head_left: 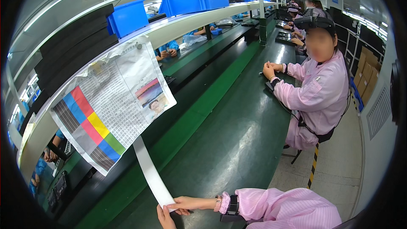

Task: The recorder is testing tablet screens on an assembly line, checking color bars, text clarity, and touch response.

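Long, flat, papery-looking white strip [151, 171] — likely light, bendy; right hand [185, 204] pinches near end, seemingly best hold; left hand [164, 219], grip unclear.

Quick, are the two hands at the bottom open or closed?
Left hand: at the white strip; grip cannot be told.
Right hand: closed, holding the strip.
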A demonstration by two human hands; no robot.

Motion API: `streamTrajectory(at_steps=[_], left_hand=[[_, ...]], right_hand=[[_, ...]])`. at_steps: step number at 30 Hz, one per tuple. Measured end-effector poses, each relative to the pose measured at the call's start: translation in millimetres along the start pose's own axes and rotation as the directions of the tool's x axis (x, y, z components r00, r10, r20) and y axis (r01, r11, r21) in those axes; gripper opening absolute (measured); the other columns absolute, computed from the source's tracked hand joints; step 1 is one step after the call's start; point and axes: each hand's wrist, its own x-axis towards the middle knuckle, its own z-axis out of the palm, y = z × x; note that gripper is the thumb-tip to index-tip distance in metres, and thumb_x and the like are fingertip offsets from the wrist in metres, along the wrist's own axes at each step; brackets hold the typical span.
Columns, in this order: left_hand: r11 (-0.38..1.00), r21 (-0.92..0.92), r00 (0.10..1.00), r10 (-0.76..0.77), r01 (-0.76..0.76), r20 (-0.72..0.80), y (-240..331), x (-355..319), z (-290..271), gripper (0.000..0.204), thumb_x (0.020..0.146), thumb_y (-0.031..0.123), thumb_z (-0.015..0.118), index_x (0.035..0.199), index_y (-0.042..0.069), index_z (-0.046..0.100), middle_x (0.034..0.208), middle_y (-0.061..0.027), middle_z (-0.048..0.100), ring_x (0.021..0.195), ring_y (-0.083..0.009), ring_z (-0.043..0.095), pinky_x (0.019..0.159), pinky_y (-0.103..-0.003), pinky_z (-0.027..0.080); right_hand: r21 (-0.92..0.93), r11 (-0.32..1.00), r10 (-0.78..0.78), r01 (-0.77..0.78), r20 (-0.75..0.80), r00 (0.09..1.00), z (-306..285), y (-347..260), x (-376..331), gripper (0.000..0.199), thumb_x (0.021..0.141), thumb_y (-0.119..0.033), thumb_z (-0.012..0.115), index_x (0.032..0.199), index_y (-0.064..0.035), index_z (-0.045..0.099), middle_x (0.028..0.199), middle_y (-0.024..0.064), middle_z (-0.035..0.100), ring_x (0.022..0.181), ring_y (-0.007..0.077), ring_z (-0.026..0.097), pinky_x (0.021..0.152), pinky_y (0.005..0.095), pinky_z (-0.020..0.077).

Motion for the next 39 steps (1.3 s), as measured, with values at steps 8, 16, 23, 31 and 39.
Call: streamTrajectory(at_steps=[8, 16, 23, 31, 39], left_hand=[[0.993, -0.078, 0.996, -0.083, 0.086, 0.034, 25.6, -12.2, 5.5, 0.044, 0.094, 0.025, 0.047, 0.123, -0.008, 0.044, 0.118, -0.0155, 0.054, 0.106, -0.0209, 0.050, 0.092, -0.030, 0.037], [0.999, -0.037, 1.000, -0.016, 0.015, -0.007, -28.6, 3.3, -6.2, 0.045, 0.094, 0.025, 0.047, 0.124, -0.008, 0.043, 0.119, -0.0156, 0.053, 0.108, -0.0206, 0.049, 0.094, -0.030, 0.036], [0.999, -0.035, 1.000, -0.023, 0.023, -0.002, -24.6, 2.3, -5.8, 0.045, 0.094, 0.025, 0.047, 0.124, -0.008, 0.043, 0.120, -0.0156, 0.053, 0.109, -0.0208, 0.049, 0.094, -0.030, 0.036], [1.000, -0.013, 1.000, -0.011, 0.011, -0.005, -25.2, 1.1, -5.8, 0.045, 0.094, 0.025, 0.046, 0.125, -0.008, 0.042, 0.120, -0.0159, 0.052, 0.109, -0.0213, 0.049, 0.094, -0.030, 0.036], [0.999, -0.051, 0.999, 0.011, -0.009, 0.049, 10.6, -7.9, 4.1, 0.041, 0.095, 0.024, 0.043, 0.122, -0.006, 0.044, 0.115, -0.0149, 0.055, 0.103, -0.0211, 0.051, 0.090, -0.030, 0.039]], right_hand=[[0.003, 1.000, -0.001, 0.001, 0.008, 1.000, -0.8, 4.9, 0.5, 0.041, 0.091, -0.044, 0.048, 0.074, -0.0067, 0.048, 0.057, -0.0001, 0.050, 0.042, 0.0073, 0.047, 0.040, 0.0198, 0.0378], [0.005, 1.000, 0.002, -0.002, 0.003, 1.000, 1.5, -3.3, -3.3, 0.041, 0.091, -0.044, 0.049, 0.075, -0.0066, 0.048, 0.058, 0.0001, 0.050, 0.043, 0.0074, 0.047, 0.040, 0.0201, 0.0381], [0.002, 1.000, -0.008, 0.008, 0.020, 1.000, -1.2, 3.8, 0.7, 0.040, 0.091, -0.044, 0.049, 0.076, -0.0065, 0.048, 0.058, 0.0002, 0.050, 0.043, 0.0075, 0.047, 0.040, 0.0203, 0.0382], [-0.001, 1.000, -0.029, 0.029, 0.022, 0.999, -1.4, 4.8, 1.2, 0.037, 0.091, -0.042, 0.049, 0.081, -0.0064, 0.048, 0.061, 0.0005, 0.052, 0.044, 0.0067, 0.048, 0.040, 0.0199, 0.0390], [-0.013, 1.000, -0.004, 0.005, 0.031, 1.000, -4.3, 6.2, 2.8, 0.036, 0.091, -0.041, 0.050, 0.082, -0.0060, 0.049, 0.062, 0.0004, 0.052, 0.045, 0.0067, 0.049, 0.040, 0.0195, 0.0394]])
